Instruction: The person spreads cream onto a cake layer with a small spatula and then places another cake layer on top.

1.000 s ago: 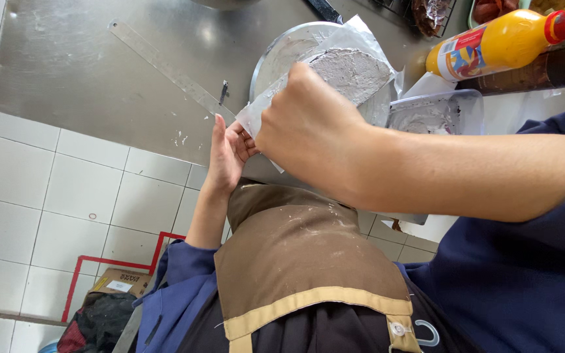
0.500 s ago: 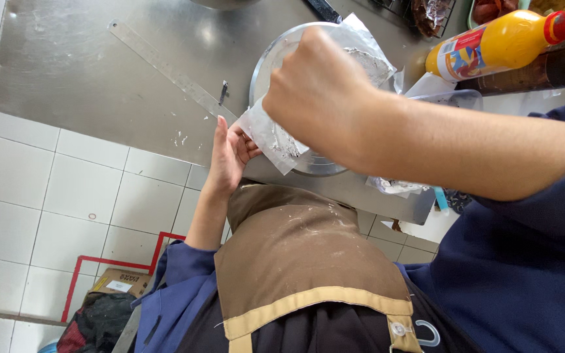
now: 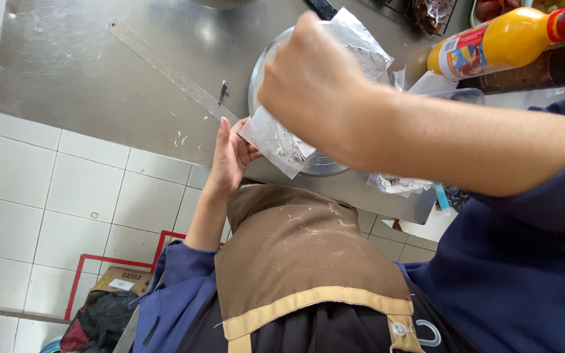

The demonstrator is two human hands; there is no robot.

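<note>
— So, where is it?
— My right hand (image 3: pixel 315 85) grips the floury plastic sheet (image 3: pixel 279 140) over the metal bowl (image 3: pixel 325 163); my left hand (image 3: pixel 230 157) pinches its corner. Residue clings; emptying looks unfinished.

A yellow bottle (image 3: pixel 505 42) with red cap, brown apron (image 3: pixel 295 248) with tan trim, navy sleeves (image 3: pixel 524 261).

metal bowl (image 3: pixel 325 163) mostly behind right hand (image 3: pixel 312 85)
</note>
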